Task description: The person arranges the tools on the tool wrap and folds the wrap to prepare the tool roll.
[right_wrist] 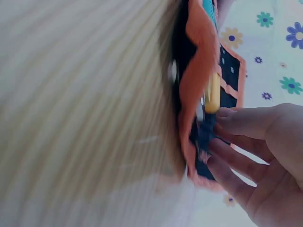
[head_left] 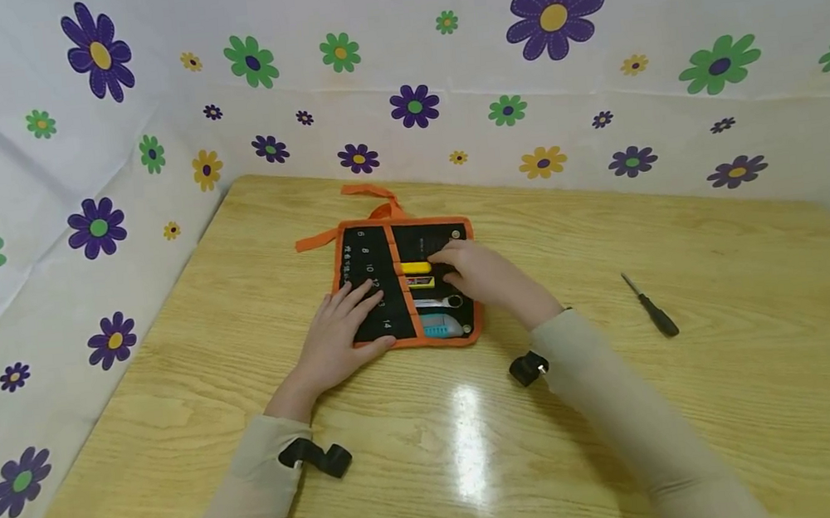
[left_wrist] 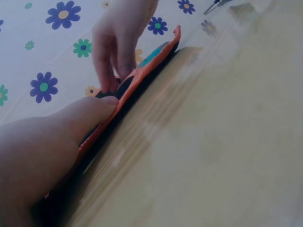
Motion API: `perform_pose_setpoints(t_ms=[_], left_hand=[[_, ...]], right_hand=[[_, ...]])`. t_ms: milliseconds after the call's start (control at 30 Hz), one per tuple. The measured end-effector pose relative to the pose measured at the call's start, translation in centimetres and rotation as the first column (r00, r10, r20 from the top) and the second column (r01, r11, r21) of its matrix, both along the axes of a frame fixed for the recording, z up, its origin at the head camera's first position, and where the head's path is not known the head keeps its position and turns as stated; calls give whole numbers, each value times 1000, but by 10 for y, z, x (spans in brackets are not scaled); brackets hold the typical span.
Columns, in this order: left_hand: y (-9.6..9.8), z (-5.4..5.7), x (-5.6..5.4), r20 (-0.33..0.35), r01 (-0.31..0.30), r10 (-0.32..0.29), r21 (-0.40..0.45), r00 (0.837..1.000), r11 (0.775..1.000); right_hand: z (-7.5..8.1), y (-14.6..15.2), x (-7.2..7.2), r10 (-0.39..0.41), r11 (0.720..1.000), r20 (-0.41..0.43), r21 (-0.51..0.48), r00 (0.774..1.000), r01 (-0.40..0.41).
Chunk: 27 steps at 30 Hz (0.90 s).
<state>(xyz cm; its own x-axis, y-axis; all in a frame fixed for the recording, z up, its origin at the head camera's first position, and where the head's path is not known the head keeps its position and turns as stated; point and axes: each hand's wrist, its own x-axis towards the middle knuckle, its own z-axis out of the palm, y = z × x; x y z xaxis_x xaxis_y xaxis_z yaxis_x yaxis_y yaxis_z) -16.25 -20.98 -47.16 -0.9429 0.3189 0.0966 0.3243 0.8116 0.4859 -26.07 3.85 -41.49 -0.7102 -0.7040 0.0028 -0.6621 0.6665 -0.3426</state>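
Note:
A black tool roll point(head_left: 439, 248) with orange edging lies spread on the table. My left hand point(head_left: 332, 334) rests flat on its numbered side, fingers straight, the thumb along the near edge. In its pockets sit a yellow-handled tool point(head_left: 416, 267), a small yellow-and-dark item point(head_left: 421, 283), a ring spanner point(head_left: 434, 302) and a teal utility knife point(head_left: 442, 325). Over the right half is my right hand point(head_left: 488, 277), its fingers loosely bent and apart. In the right wrist view its thumb point(right_wrist: 227, 112) is right at the end of the yellow handle point(right_wrist: 213, 93).
A dark-handled screwdriver point(head_left: 652, 307) lies on the wooden table point(head_left: 753, 343) to the right. Orange ties point(head_left: 371, 190) trail from the far edge of the roll. A flower-printed white cloth point(head_left: 450, 72) stands behind and to the left.

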Motion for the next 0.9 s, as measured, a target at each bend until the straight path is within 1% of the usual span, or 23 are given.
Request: perform_pose_setpoints(t_ms=[167,267,467,533,733,900], left_hand=[[0,-2,0,-7,2,-2,8,1000,1000],[0,-3,-1,-12,-3,3,2,1000,1000],[0,-3,-1,-19,-2,2,-4,1000,1000],[0,-3,0,-22,0,0,4,1000,1000],[1,-2,0,-14,-6,6,4,1000,1000],[1,-2,0,-12,-9,9,6,1000,1000]], right_hand=[[4,34,13,-29,999,-7,-34,1000,28],[5,55,22,-42,998,-31,-48,999,40],[6,94,39,-94,995,-63,-28,994,93],[8,106,45,-122,992,-60,-23,991,121],[16,138,60,-209,978,-66,8,976,210],[15,163,66,-281,959,-67,16,957,283]])
